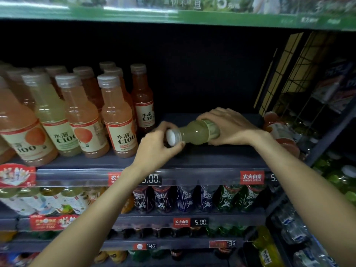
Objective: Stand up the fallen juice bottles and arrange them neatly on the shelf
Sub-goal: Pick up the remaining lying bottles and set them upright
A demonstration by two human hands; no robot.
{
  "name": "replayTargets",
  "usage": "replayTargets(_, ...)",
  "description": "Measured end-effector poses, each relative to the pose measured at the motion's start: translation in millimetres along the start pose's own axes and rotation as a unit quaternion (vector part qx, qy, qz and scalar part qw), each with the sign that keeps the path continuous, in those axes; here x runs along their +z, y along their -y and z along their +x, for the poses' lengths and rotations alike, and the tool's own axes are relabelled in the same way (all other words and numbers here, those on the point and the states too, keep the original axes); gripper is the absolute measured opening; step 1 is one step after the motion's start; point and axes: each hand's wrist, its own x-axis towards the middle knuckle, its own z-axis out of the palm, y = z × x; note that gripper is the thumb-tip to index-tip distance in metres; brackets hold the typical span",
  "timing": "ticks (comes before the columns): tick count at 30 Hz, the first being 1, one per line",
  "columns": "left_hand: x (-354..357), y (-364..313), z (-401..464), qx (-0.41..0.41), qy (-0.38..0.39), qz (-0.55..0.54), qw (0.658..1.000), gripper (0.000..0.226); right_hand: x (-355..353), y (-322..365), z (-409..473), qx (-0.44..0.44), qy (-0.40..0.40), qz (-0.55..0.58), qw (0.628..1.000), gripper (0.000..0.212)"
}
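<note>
A pale green juice bottle [194, 132] lies on its side above the dark shelf [202, 157], its white cap pointing toward me. My left hand [158, 149] grips the cap end with curled fingers. My right hand [229, 126] wraps over the labelled body of the same bottle. A second fallen bottle, orange-red [279, 130], lies on its side at the shelf's right end, behind my right forearm. Several juice bottles [117, 116] stand upright in rows on the left half of the shelf.
The shelf's middle and back are bare and dark. A wire rack [300, 78] with packets borders the right end. Price strips [250, 177] run along the shelf's front edge. Lower shelves hold rows of other drinks [202, 199].
</note>
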Motion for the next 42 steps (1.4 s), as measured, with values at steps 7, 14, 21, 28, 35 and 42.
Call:
replayTargets(7, -23, -18, 4, 0.056, -0.1, -0.229, 0.967, 0.041, -3, 49, 0, 0.044, -0.087, 0.381, 0.919, 0.072)
replayTargets(14, 6, 14, -12, 0.005, -0.159, -0.082, 0.984, 0.05, 19, 78, 47, 0.073, -0.113, 0.574, 0.808, 0.067)
replayTargets(21, 9, 23, -14, -0.09, -0.118, -0.045, 0.988, 0.067, 48, 83, 81, 0.087, -0.105, 0.548, 0.825, 0.065)
replayTargets(28, 4, 28, -25, -0.076, -0.095, -0.012, 0.992, 0.066, 43, 79, 83, 0.07, -0.076, 0.505, 0.857, 0.07)
replayTargets(35, -11, 13, -37, -0.045, -0.121, 0.025, 0.991, 0.051, 23, 89, 59, 0.069, -0.069, 0.396, 0.913, 0.07)
replayTargets(42, 3, -36, -20, 0.209, -0.107, 0.166, 0.958, 0.03, -23, 53, -59, 0.098, -0.161, 0.274, 0.943, 0.032)
